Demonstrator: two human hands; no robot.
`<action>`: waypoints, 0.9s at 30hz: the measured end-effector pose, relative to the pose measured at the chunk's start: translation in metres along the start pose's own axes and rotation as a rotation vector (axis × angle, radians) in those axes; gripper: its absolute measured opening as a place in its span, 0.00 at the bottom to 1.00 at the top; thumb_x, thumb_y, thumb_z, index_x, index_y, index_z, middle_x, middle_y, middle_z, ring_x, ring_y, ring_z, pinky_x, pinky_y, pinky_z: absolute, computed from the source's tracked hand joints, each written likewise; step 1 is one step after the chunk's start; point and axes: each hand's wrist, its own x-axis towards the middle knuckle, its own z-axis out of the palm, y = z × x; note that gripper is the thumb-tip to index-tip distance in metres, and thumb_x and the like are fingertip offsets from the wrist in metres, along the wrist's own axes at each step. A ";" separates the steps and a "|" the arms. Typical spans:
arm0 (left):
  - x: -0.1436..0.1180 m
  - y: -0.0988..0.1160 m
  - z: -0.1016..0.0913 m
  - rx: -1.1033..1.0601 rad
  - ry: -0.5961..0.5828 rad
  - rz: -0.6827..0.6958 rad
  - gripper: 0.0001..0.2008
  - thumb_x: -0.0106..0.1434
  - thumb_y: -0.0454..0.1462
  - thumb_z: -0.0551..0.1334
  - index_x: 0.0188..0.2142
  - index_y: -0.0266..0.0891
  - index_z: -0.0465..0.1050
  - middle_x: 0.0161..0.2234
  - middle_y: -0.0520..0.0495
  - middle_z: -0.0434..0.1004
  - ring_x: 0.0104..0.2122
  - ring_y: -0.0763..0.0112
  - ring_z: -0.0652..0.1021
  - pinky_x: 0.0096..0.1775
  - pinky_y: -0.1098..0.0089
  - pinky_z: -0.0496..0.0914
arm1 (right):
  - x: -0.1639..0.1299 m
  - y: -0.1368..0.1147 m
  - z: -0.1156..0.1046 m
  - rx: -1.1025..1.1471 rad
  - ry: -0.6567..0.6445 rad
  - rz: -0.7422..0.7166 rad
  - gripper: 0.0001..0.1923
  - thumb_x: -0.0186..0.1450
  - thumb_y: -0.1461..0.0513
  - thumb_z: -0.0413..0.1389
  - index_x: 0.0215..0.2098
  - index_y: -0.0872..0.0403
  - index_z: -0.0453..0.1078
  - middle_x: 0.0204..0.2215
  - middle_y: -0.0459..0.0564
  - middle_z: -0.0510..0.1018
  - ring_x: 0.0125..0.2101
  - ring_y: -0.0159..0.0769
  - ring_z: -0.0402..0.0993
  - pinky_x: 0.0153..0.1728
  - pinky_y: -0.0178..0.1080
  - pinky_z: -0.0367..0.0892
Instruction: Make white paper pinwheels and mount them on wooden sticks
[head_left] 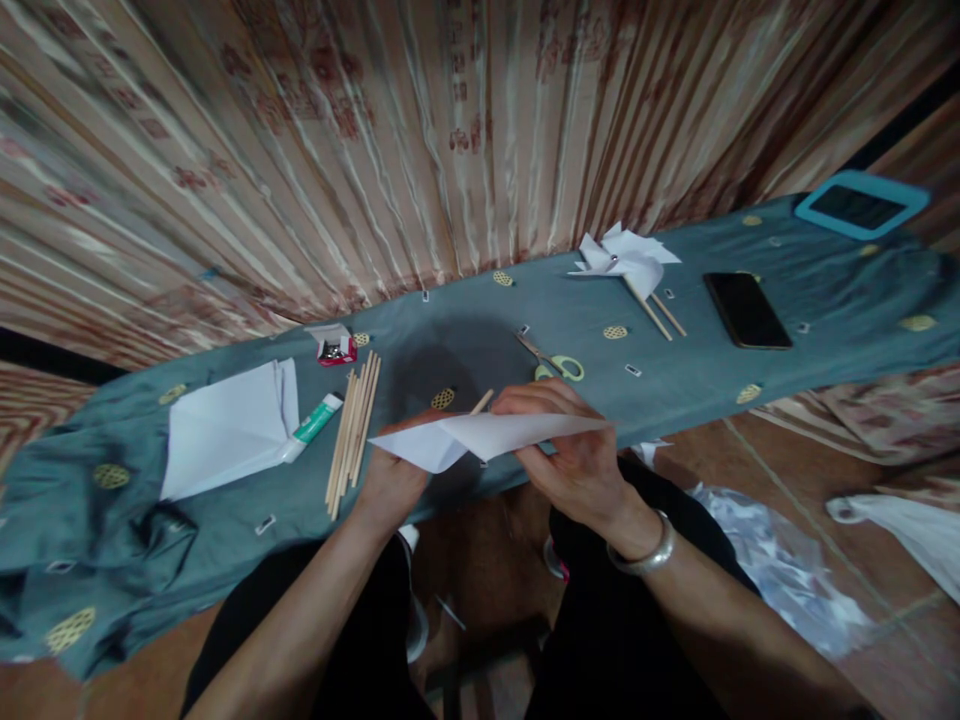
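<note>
You hold a folded sheet of white paper between both hands, just above the near edge of the worktop, which is draped in a teal cloth with gold oval motifs. Your left hand grips the paper's left end from below, fingers curled under it. Your right hand, with a silver bangle at the wrist, pinches the paper's right part, fingers lying over its top edge. A thin wooden stick pokes out just behind the paper, between your hands; which hand holds it I cannot tell.

To your left on the cloth lies a bundle of thin wooden sticks, and just beside it a green-and-white glue tube, touching a stack of folded white paper. A small red-and-white box sits behind the sticks. Yellow-handled scissors lie just beyond your right hand. Farther right rest a white paper pinwheel on sticks, a black phone, and a blue-framed tablet at the far end.
</note>
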 end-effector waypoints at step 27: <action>-0.002 0.002 -0.003 -0.029 -0.022 -0.019 0.06 0.53 0.38 0.63 0.27 0.38 0.77 0.27 0.46 0.80 0.30 0.65 0.78 0.34 0.70 0.72 | 0.002 -0.005 0.001 0.004 0.016 -0.008 0.12 0.64 0.71 0.54 0.43 0.51 0.71 0.37 0.48 0.82 0.41 0.37 0.77 0.44 0.44 0.73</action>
